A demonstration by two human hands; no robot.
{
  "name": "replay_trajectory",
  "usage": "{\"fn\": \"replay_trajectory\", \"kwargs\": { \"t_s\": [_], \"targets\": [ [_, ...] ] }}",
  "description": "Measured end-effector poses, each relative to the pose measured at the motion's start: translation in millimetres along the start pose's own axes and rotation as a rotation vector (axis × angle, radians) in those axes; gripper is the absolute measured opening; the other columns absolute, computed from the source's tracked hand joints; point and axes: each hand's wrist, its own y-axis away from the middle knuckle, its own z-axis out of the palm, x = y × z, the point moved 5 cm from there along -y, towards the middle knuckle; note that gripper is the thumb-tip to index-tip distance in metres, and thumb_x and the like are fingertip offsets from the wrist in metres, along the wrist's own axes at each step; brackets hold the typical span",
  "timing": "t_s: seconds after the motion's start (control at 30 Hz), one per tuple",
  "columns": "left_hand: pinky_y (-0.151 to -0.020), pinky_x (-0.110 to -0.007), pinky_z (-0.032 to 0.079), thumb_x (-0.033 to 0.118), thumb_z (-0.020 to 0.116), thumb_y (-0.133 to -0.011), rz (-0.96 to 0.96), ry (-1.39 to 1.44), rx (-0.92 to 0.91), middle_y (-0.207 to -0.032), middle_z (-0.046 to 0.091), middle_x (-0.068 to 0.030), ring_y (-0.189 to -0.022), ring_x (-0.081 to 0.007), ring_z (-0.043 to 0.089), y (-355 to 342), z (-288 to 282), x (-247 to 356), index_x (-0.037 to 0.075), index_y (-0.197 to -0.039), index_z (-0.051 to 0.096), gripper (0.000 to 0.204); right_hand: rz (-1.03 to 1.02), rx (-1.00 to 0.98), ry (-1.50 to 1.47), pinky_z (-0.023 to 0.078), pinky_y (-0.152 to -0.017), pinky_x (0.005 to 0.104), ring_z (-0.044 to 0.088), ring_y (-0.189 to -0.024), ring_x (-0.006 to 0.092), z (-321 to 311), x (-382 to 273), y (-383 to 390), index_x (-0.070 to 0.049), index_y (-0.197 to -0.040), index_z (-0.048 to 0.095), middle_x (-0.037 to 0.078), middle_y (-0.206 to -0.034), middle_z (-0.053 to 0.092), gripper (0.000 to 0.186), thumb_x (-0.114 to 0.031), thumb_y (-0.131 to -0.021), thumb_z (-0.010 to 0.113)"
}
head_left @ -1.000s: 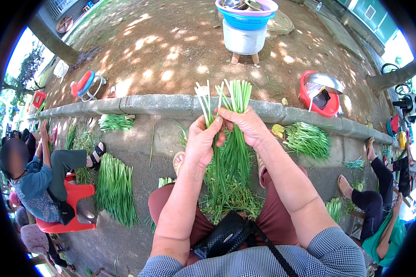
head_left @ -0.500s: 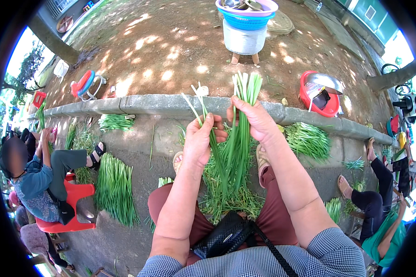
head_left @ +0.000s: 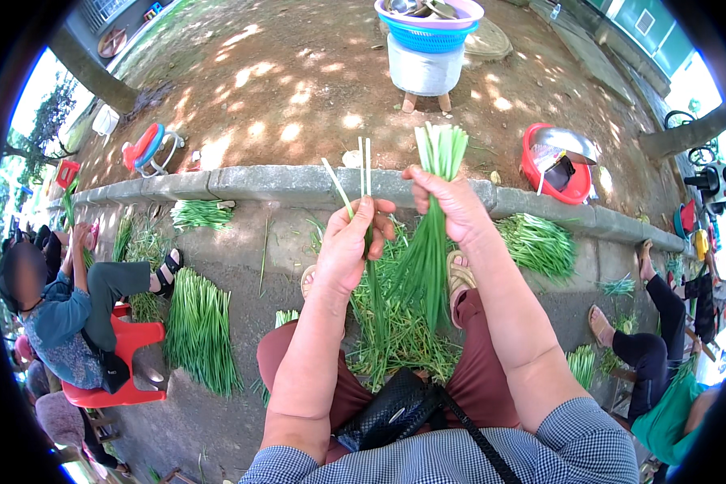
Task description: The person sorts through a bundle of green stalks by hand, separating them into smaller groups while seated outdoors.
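At my far left, a person (head_left: 66,343) is sitting on a red chair (head_left: 143,343). Next along, a broad stack of green stalks (head_left: 202,331) is lying on the ground.

My left hand (head_left: 348,246) is pinching a few thin stalks (head_left: 368,169) between thumb and fingers. Their pale ends are sticking up above my thumb, one leaning out to the left and the others standing nearly upright, while their green leaves are hanging below my hand.

Between my feet, a loose pile of green leaves (head_left: 399,351) is spreading over the ground, lying beneath both hands.

My right hand (head_left: 452,211), well apart from the left, is closing firmly around a thick bunch of stalks (head_left: 441,152). I am gripping it nearer the pale end: the whitish tips are rising just above my fist, and the longer green part is hanging below, slanting a little to the left over the pile.

Farther right, a heap of cut stalks (head_left: 538,248) is lying against the stone curb (head_left: 278,182), and beyond the curb a red basin (head_left: 577,194) is resting on the soil.
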Motion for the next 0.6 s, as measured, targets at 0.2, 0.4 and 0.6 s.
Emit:
{"fn": "replay_trajectory", "kwargs": {
  "t_s": [0.2, 0.4, 0.6],
  "targets": [
    [-0.041, -0.019, 0.031, 0.031, 0.042, -0.097, 0.01, -0.076, -0.062, -0.065, 0.056, -0.0043, -0.045, -0.0073, 0.044, -0.8, 10.8, -8.9, 0.003, -0.091, 0.059, 0.033, 0.059, -0.051, 0.037, 0.038, -0.043, 0.0218, 0.048, -0.049, 0.0084, 18.0, 20.9, 3.0, -0.005, -0.089, 0.063, -0.002, -0.06, 0.052, 0.02, -0.023, -0.082, 0.068],
    [-0.042, -0.019, 0.032, 0.032, 0.042, -0.097, -0.002, -0.079, -0.053, -0.064, 0.055, -0.0032, -0.046, -0.0074, 0.044, -0.8, 11.5, -12.9, 0.005, -0.084, 0.056, 0.033, 0.092, -0.163, 0.07, 0.045, -0.056, 0.0257, 0.053, -0.061, 0.0095, 24.7, 22.7, 7.7, -0.005, -0.094, 0.063, -0.001, -0.067, 0.055, 0.022, -0.022, -0.082, 0.068],
    [-0.044, -0.021, 0.037, 0.031, 0.041, -0.097, -0.003, -0.076, -0.062, -0.066, 0.056, -0.0043, -0.047, -0.0098, 0.048, -2.2, 9.3, -14.6, 0.004, -0.087, 0.056, 0.033, 0.057, -0.174, 0.064, 0.042, -0.039, 0.0257, 0.049, -0.045, 0.0126, 30.7, 21.7, 10.7, -0.005, -0.08, 0.058, 0.001, -0.057, 0.05, 0.019, -0.023, -0.084, 0.065]
  ]
}}
